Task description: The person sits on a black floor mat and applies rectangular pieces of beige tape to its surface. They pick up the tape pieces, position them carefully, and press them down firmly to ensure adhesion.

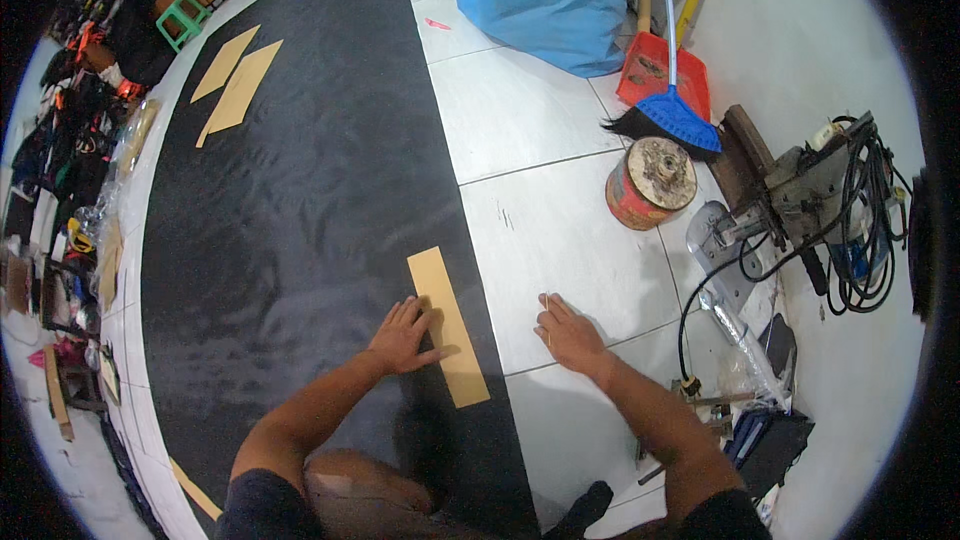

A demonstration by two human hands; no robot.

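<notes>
A long strip of black sheet material covers the floor in front of me. On its right part lies a tan cardboard rectangle, lengthwise near the sheet's right edge. My left hand rests on the sheet with fingers stretched out, fingertips and thumb touching the cardboard's left edge. To the right, over the white tiles, my right hand has its fingers curled in. A thin, pale, stick-like thing seems to stand between those fingers, too small to name. More tan cardboard pieces lie on the sheet's far left.
Along the right wall are a red tin, a blue broom, a red dustpan and a machine with coiled black cable. A blue bag stands beyond. At left are a green stool and piled materials.
</notes>
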